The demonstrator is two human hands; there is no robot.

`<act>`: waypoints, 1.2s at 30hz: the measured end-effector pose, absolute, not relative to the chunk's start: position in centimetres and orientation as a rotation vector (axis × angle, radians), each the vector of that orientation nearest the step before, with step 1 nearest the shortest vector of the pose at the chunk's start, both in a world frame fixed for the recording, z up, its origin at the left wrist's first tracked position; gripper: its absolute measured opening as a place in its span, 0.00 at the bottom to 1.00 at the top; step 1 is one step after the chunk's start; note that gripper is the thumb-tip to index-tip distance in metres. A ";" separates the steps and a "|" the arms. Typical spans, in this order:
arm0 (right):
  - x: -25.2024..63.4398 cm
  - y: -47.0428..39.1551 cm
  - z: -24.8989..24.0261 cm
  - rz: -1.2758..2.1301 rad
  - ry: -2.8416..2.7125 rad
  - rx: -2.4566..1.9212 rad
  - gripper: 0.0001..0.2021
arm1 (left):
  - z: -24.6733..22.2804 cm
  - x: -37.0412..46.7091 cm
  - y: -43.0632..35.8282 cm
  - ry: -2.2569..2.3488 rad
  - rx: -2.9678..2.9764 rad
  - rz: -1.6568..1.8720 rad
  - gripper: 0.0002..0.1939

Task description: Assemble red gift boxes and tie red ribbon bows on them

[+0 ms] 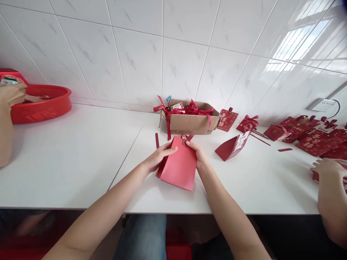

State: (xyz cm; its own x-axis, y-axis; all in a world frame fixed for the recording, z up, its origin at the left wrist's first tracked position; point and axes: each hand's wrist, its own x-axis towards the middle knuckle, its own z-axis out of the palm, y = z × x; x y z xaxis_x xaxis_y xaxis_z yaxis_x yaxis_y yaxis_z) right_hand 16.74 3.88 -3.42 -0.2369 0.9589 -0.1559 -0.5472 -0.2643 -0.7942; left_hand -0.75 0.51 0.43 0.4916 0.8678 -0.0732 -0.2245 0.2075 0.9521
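A plain red paper gift box [179, 164], wide at the bottom and narrow at the top, is between my two hands just above the white table. My left hand [159, 156] wraps its left side, thumb lying over the front face. On the upper right edge, my right hand [197, 153] grips with the thumb near a round hole. Through the top of the box runs a red ribbon [189, 137], its loop and a loose end showing. Behind it stands a cardboard box [189, 123] full of red ribbons. The fingers behind the gift box are hidden.
A red gift box [230, 147] with a white label stands to the right. Finished-looking red boxes [311, 142] crowd the far right, near a co-worker's hand [330, 169]. At left are a red basket [43, 108] and another person's sleeved arm [8, 119]. Ribbon scraps [157, 141] lie about.
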 end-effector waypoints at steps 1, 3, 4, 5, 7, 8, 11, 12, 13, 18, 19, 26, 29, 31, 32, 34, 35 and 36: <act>16.9 3.8 -3.4 1.714 -0.722 -0.812 0.15 | 0.4 -0.8 0.2 0.748 1.108 0.866 0.23; 17.2 3.9 -3.2 1.685 -0.696 -0.816 0.15 | 0.5 -0.8 -0.1 0.817 1.124 0.872 0.24; 17.3 3.9 -3.1 1.667 -0.696 -0.799 0.16 | 0.5 -0.8 -0.2 0.847 1.142 0.873 0.24; 17.5 4.0 -2.9 1.642 -0.701 -0.776 0.16 | 0.6 -0.8 -0.2 0.868 1.170 0.879 0.24; 17.9 4.2 -2.7 1.562 -0.694 -0.746 0.15 | 0.6 -0.7 -0.1 0.922 1.235 0.923 0.25; 18.2 4.3 -2.7 1.513 -0.685 -0.745 0.15 | 0.6 -0.6 0.0 0.965 1.261 0.965 0.27; 18.8 4.4 -2.5 1.400 -0.696 -0.756 0.14 | 0.4 -0.7 0.5 1.053 1.307 1.096 0.31; 18.9 4.4 -2.5 1.391 -0.725 -0.750 0.13 | 0.4 -0.8 0.7 1.039 1.322 1.121 0.32; 19.0 4.4 -2.4 1.397 -0.760 -0.738 0.13 | 0.3 -0.9 0.8 0.999 1.343 1.135 0.32; 18.5 3.4 -1.9 1.565 -0.851 -0.720 0.15 | 0.3 -0.8 0.3 0.717 1.441 1.149 0.32; 18.3 3.1 -1.8 1.588 -0.837 -0.723 0.15 | 0.3 -0.7 0.1 0.672 1.434 1.127 0.32; 17.8 2.4 -1.3 1.588 -0.873 -0.668 0.12 | 0.0 0.2 -0.2 0.795 1.227 1.124 0.21; 18.1 2.5 -1.1 1.625 -0.887 -0.629 0.11 | -0.3 0.3 0.1 0.831 1.214 1.211 0.18; 18.2 2.4 -1.0 1.639 -0.897 -0.616 0.12 | -0.3 0.3 0.1 0.819 1.197 1.234 0.16; 18.3 2.3 -0.9 1.641 -0.908 -0.612 0.13 | -0.3 0.4 0.1 0.818 1.188 1.233 0.16; 18.3 2.0 -0.7 1.640 -0.943 -0.613 0.14 | -0.2 0.5 0.0 0.822 1.176 1.220 0.15; 18.3 1.9 -0.6 1.637 -0.962 -0.622 0.14 | -0.1 0.6 -0.1 0.823 1.173 1.216 0.15; 18.3 1.8 -0.6 1.633 -0.981 -0.635 0.14 | -0.1 0.6 -0.2 0.821 1.171 1.219 0.15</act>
State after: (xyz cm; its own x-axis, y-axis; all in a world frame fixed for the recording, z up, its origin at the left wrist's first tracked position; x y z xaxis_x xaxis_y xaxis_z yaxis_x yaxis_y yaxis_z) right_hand 18.32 1.81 -0.60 -0.2813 0.9566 0.0766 -0.5172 -0.0838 -0.8517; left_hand 0.64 -0.18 -0.09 0.2028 0.9730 0.1106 -0.2638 -0.0545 0.9630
